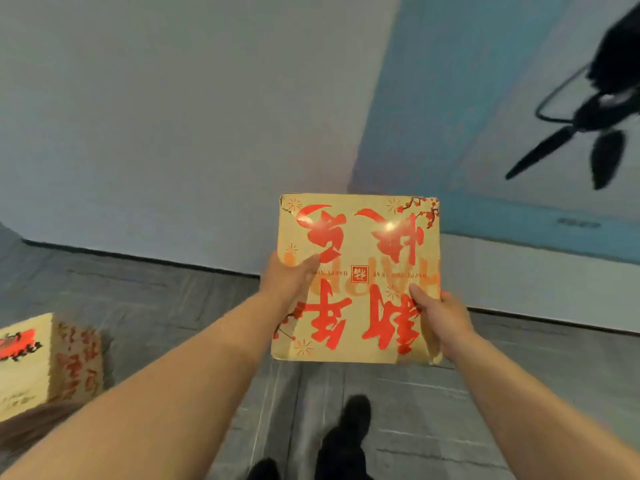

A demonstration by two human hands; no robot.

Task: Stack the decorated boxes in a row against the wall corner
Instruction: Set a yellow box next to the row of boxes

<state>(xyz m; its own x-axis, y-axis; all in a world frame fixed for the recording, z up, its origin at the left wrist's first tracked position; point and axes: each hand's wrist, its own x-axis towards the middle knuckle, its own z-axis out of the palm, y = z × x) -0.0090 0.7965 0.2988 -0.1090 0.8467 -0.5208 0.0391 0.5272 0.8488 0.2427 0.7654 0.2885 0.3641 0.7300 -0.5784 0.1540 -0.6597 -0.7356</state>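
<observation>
A decorated box (pixel 356 277), tan cardboard printed with large red calligraphy, small starbursts and blossom sprigs, is held in the air above a grey floor (pixel 194 306), its broad printed face turned up to the camera and the lettering seen upside down. It is gripped at its two side edges: the left hand (pixel 289 277) is closed on the left edge with the thumb laid across the printed face, and the right hand (pixel 441 320) is closed on the lower right edge, thumb likewise on top. Both bare forearms are stretched forward from the bottom of the frame. The box is seen in front of the corner where a pale grey wall (pixel 173 116) meets a blue-painted wall (pixel 450 98), near the skirting line but clear of the floor. A second decorated box (pixel 45 358) of the same print is seen standing on the floor at the far left, well apart from the held one. Dark shoes (pixel 346 441) are visible below the box. A black chair base (pixel 588 126), blurred, is seen at the upper right.
</observation>
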